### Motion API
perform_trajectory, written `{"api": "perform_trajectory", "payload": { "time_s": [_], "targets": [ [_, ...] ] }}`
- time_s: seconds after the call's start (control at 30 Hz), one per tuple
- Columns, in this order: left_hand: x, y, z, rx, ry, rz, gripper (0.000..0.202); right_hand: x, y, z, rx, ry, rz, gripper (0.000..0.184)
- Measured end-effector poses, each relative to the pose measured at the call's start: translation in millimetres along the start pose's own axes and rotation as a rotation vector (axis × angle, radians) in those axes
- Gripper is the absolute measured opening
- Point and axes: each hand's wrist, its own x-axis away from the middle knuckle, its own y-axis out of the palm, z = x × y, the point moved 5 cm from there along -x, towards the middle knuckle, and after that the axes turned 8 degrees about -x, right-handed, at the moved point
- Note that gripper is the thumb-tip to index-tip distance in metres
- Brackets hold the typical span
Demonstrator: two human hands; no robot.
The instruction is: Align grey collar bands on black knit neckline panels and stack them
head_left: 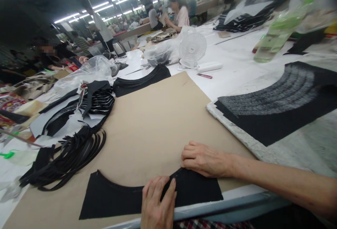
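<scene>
A curved black fabric piece (113, 197) lies on the tan board near the table's front edge. On its middle rests my left hand (159, 201), its fingers stretched forward and its thumb apart from them. Farther right, my right hand (204, 158) has its fingers curled together at the piece's upper curved edge. Its fingertips are partly hidden, and they appear to pinch that edge. Beside the board, on a whitish slab, lies a stack of similar black pieces (273, 123) with greyish bands along the curve.
Loops of black strips (76, 158) lie left on the tan board (152, 127). More curved black pieces (142, 81) sit at its far edge. Beyond stand a small white fan (193, 48) and a green-tinted bottle (276, 36). Other people work in the background.
</scene>
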Motion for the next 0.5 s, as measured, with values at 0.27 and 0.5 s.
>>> {"api": "perform_trajectory", "payload": {
  "time_s": [0.27,0.5],
  "targets": [
    [-6,-13.7,-14,0.089,-0.034,-0.021,0.024,-2,-1,0,0.047,-0.025,-0.009,0.018],
    [-33,-0.1,1,0.060,-0.058,-0.077,0.030,-3,-4,-2,0.089,-0.025,-0.039,0.017]
  ]
}}
